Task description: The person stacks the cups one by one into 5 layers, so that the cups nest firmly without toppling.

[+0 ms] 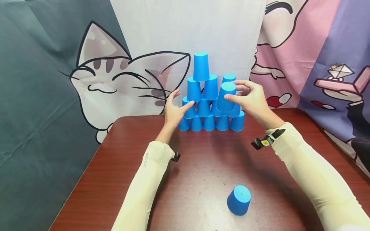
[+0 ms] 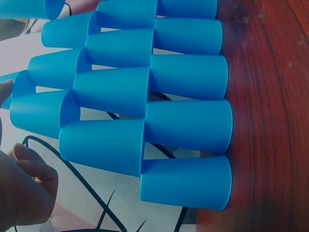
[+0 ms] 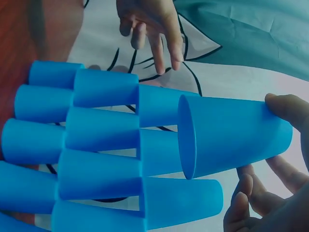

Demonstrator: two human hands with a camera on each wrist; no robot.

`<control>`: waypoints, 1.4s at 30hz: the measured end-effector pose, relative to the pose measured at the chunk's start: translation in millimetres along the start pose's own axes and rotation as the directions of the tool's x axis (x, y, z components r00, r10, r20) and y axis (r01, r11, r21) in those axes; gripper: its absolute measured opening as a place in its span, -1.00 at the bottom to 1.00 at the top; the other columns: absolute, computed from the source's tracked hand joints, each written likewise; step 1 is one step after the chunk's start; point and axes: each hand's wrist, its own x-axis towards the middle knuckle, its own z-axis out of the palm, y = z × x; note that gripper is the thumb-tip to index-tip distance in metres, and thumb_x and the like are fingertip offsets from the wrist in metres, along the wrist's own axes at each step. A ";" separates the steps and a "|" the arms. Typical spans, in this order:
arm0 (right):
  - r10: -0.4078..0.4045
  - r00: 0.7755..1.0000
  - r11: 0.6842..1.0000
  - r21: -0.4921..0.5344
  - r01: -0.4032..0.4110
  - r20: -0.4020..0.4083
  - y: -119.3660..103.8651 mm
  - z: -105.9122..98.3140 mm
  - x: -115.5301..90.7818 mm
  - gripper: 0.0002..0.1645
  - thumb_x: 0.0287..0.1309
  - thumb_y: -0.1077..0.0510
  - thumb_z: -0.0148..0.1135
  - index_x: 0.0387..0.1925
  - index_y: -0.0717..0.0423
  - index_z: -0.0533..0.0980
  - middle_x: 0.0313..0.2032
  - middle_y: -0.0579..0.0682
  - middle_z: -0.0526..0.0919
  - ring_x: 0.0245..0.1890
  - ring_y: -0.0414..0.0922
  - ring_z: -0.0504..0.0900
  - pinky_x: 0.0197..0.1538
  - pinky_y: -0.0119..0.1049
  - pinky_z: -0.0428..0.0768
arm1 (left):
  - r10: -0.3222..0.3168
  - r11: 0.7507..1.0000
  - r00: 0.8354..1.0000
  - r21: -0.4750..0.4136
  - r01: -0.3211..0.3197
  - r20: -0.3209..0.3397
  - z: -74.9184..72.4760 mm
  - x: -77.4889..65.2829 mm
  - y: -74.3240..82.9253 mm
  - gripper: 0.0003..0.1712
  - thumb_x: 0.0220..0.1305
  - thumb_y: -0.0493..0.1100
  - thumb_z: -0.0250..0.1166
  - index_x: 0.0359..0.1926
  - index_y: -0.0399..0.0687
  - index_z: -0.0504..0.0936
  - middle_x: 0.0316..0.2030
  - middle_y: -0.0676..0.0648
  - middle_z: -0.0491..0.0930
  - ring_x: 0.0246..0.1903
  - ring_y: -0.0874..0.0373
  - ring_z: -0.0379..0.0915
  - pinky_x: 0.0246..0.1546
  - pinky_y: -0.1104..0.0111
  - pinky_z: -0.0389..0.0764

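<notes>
Blue plastic cups stand upside down in a stepped pyramid [image 1: 209,123] near the table's back edge. A single cup [image 1: 201,66] tops it, above the left pair of the third row. My right hand [image 1: 251,98] pinches another upside-down cup [image 3: 236,137] between thumb and fingers, in front of the pyramid's right side in the head view. My left hand [image 1: 175,110] is at the pyramid's left side, fingers spread and thumb toward the cups, holding nothing. Whether its thumb touches a cup, I cannot tell. The held cup hides part of the right-hand cups in the head view.
One loose blue cup [image 1: 239,200] stands upside down on the reddish-brown table [image 1: 190,192], toward the front. Close behind the pyramid hangs a cloth backdrop [image 1: 162,29] with cartoon cats. Both sleeved forearms reach across the table.
</notes>
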 end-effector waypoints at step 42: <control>0.032 0.995 0.999 0.001 -0.032 -0.090 -32.5 1.6 92.3 -0.19 0.10 -0.25 0.40 0.34 -0.09 0.41 0.28 -0.01 0.51 0.27 0.00 0.50 0.31 0.04 0.39 | 0.015 1.000 0.999 0.002 -0.015 0.038 1.0 -3.0 -9.3 -0.12 0.17 0.06 0.45 0.44 0.10 0.26 0.35 -0.01 0.31 0.34 0.06 0.21 0.27 -0.05 0.38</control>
